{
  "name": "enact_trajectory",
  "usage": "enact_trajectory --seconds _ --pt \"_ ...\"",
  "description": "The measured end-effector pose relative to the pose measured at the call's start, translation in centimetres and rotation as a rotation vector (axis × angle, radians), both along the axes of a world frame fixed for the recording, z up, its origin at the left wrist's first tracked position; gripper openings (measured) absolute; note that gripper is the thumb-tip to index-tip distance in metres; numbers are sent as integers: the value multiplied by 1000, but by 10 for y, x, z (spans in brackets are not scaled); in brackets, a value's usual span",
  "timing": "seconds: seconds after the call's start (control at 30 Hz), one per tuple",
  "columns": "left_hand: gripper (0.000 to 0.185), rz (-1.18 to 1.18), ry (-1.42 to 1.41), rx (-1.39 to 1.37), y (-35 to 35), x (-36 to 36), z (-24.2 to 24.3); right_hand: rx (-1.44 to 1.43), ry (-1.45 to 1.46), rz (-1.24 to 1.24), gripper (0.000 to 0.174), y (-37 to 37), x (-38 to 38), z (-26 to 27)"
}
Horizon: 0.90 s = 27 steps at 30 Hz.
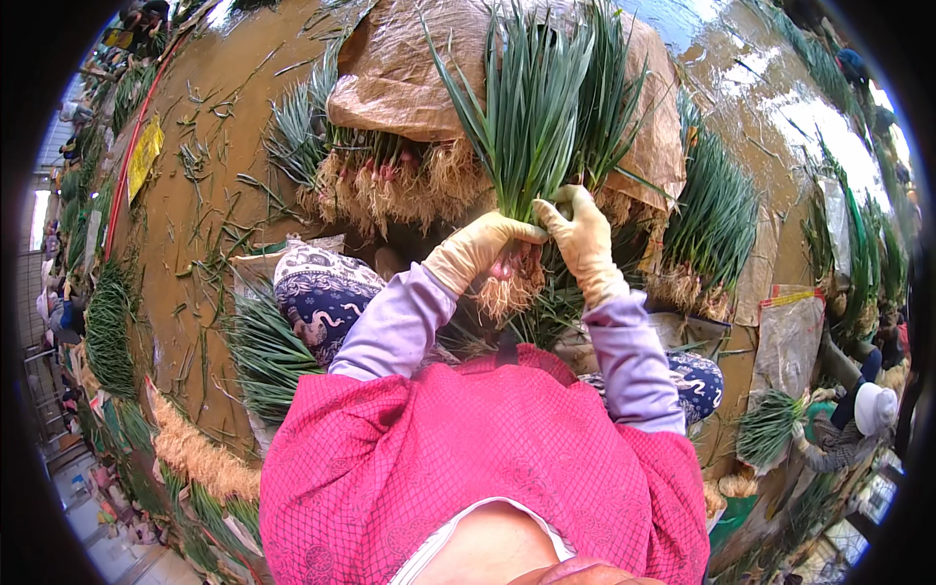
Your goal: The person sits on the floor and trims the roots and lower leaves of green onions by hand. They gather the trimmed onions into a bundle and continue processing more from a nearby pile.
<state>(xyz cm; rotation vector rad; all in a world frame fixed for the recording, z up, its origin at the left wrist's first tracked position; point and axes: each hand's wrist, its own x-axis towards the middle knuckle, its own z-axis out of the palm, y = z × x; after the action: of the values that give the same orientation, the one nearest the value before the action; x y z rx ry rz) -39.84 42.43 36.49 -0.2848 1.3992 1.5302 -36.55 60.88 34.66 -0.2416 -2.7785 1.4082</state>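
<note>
Gripped around its lower stalks, a bunch of green onions [530,124] stands upright in my gloved left hand [482,245]. Its pinkish bulbs and pale roots [510,289] hang below that hand. My gloved right hand [583,241] is at the right side of the stalks, thumb and forefinger close together; whether they pinch a leaf is hard to make out. Just behind rises another clump of green onions [603,117]. Farther back, a brown woven sheet [409,80] covers a row of green onions whose roots [395,186] face me.
More green onions lie at my left knee [267,351] and stand beyond my right knee [709,212]. Wet brown ground [183,270] is strewn with leaf scraps. At the right, a person in a white hat [874,409] handles another bunch [768,428]. A red strip [135,157] runs along the left.
</note>
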Motion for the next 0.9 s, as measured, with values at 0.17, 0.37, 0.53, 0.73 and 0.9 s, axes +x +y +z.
enact_trajectory --seconds 0.17,0.37,0.53,0.73,0.9 --pt "25 42 -83 113 -3 -2 -6 -383 -177 20 32 -7 -19 7" --pt "16 76 -102 220 -1 -3 13 -791 42 -445 25 -7 -14 -43" --pt "14 136 -116 313 -6 -5 17 -41 -537 -85 46 44 41 -41" --pt "23 127 -162 78 15 -5 -20 -130 160 25 24 2 67 -16" --pt "29 141 -166 12 11 -11 -18 134 249 404 9 6 83 4"
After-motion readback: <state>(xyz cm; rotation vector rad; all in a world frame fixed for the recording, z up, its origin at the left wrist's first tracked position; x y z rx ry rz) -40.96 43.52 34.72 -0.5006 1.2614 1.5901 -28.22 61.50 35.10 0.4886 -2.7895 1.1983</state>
